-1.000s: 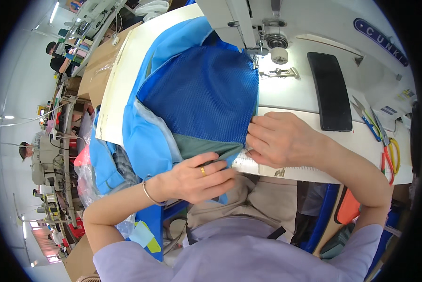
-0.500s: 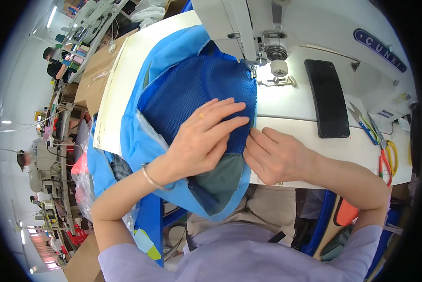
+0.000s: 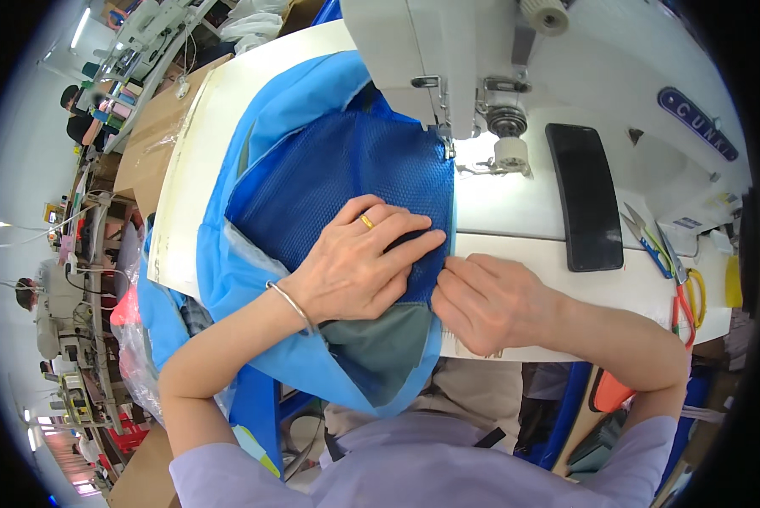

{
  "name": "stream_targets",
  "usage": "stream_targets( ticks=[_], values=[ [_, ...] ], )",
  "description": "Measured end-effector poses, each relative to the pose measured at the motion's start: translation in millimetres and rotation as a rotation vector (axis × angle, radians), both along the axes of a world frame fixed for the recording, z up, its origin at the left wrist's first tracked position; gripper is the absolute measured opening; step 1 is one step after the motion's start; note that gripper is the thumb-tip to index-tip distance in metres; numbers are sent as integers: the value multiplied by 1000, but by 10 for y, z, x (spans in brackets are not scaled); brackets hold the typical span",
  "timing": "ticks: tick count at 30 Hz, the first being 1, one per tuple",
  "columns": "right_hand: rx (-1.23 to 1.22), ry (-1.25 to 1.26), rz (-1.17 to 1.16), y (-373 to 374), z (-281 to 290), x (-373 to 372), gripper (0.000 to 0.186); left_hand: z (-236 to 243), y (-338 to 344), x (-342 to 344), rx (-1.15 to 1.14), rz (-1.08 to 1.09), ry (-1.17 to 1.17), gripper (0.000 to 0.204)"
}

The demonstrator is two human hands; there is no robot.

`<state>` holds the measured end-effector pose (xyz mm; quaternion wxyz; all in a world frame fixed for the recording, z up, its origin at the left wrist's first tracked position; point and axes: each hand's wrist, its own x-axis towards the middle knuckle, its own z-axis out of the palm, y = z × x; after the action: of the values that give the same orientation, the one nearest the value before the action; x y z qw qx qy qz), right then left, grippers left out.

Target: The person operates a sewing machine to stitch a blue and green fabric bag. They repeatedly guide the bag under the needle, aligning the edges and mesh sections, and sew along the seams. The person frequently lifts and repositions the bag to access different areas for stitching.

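on the surface (image 3: 187,179) before the sewing machine (image 3: 422,55), left grip (image 3: 359,261) spread, right grip (image 3: 492,303) pinching blue mesh (image 3: 308,182). keep its edge flat.

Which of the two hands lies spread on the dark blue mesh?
The left hand, wearing a gold ring; the right hand is curled at the edge of the mesh.

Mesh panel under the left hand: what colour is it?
The mesh panel is deep blue; it shows best in the head view.
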<state>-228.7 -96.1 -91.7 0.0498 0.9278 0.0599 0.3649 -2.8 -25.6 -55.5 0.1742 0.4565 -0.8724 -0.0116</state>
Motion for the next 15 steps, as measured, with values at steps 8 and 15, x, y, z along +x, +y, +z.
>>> stream_targets(
  ticks=[8, 15],
  values=[
    [71, 17, 7, -9, 34, -8, 26, -6, -138, 37, -13, -84, 81, 47],
    [95, 29, -77, -99, 54, 12, 26, -91, -362, 109, -73, -130, 108, 49]
  ],
)
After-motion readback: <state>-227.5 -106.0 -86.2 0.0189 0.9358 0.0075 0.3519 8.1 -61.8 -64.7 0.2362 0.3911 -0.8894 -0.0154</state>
